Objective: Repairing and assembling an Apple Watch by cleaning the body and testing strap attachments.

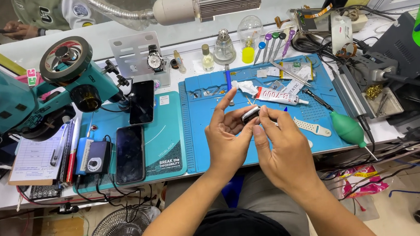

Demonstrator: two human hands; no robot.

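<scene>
Head view: your left hand [229,139] and right hand [285,149] both pinch the small black-and-silver watch body [250,114] over the blue silicone mat [206,133]. White perforated strap [313,126] lies detached beside you; white glue tube [278,96] sits capped.

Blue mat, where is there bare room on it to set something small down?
The blue mat is bare along its near-left part, between the left hand and the green mat. Its far-right part is crowded by the glue tube, tweezers and watch strap.
</scene>
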